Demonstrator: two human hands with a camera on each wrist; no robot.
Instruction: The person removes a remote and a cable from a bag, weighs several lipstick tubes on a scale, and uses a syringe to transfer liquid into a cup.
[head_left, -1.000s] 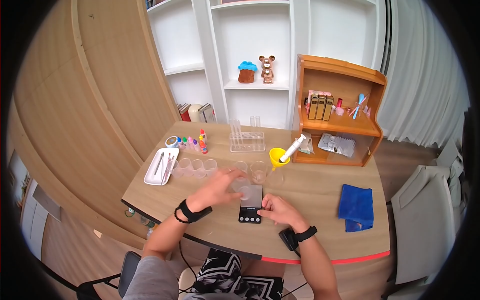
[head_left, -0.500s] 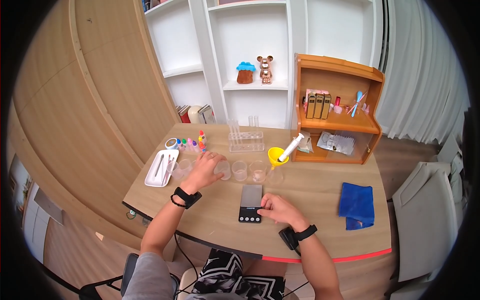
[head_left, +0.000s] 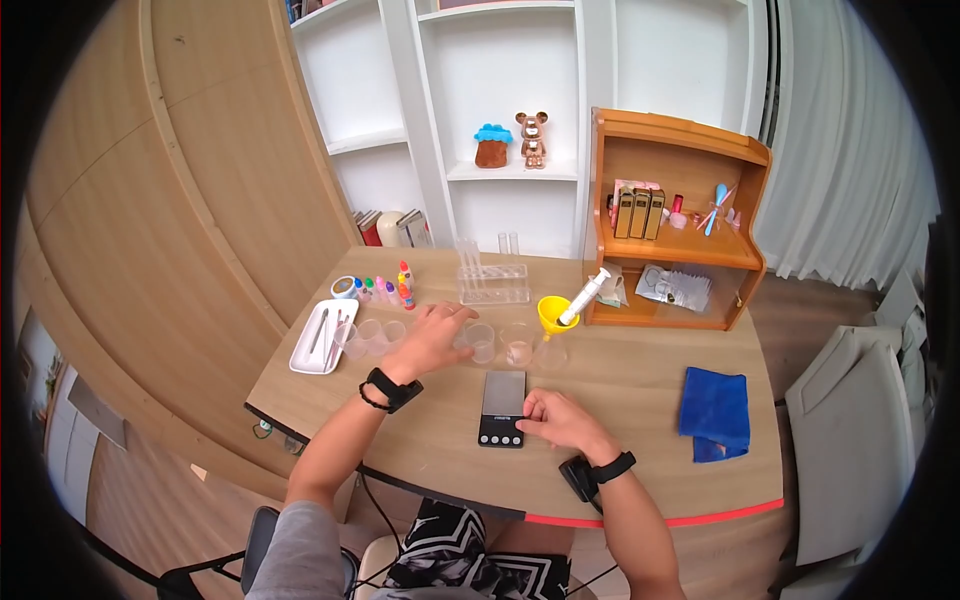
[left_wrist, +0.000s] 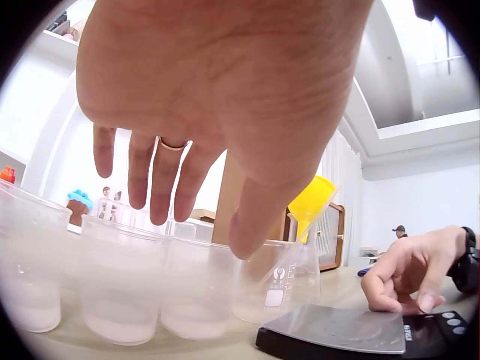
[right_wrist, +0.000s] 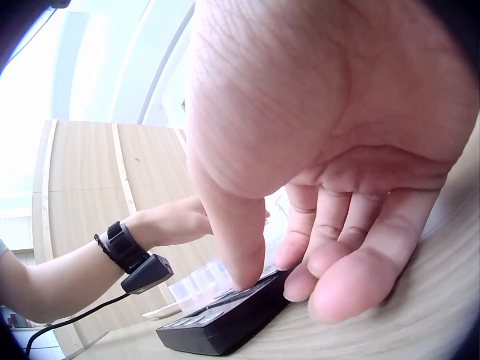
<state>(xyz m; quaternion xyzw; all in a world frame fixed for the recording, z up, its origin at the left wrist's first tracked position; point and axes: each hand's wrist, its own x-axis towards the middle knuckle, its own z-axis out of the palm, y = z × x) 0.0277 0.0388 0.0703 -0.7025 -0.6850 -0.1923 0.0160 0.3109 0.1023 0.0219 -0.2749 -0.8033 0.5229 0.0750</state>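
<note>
My left hand (head_left: 433, 338), palm down with its fingers spread, hovers over a row of clear plastic cups (left_wrist: 124, 289) and holds nothing. Its thumb overlaps the cup (head_left: 481, 343) left of the cup nearest the flask. Pale contents sit low in the cups in the left wrist view. A black digital scale (head_left: 501, 432) with a bare metal plate lies in front of them. My right hand (head_left: 562, 420) rests at the scale's right edge, its thumb laid on top and its fingers loosely bent beside the side wall in the right wrist view.
A yellow funnel (head_left: 556, 318) with a syringe stands in a clear flask (head_left: 551, 352). Behind are a test tube rack (head_left: 494, 290) and small colour bottles (head_left: 385, 290). A white tray (head_left: 312, 362) with tools lies left, a blue cloth (head_left: 714, 405) right, near a wooden cabinet (head_left: 682, 255).
My left hand has carried a cup from over the scale to the row, let it go, and shifted right above the cups. The right hand has stayed at the scale.
</note>
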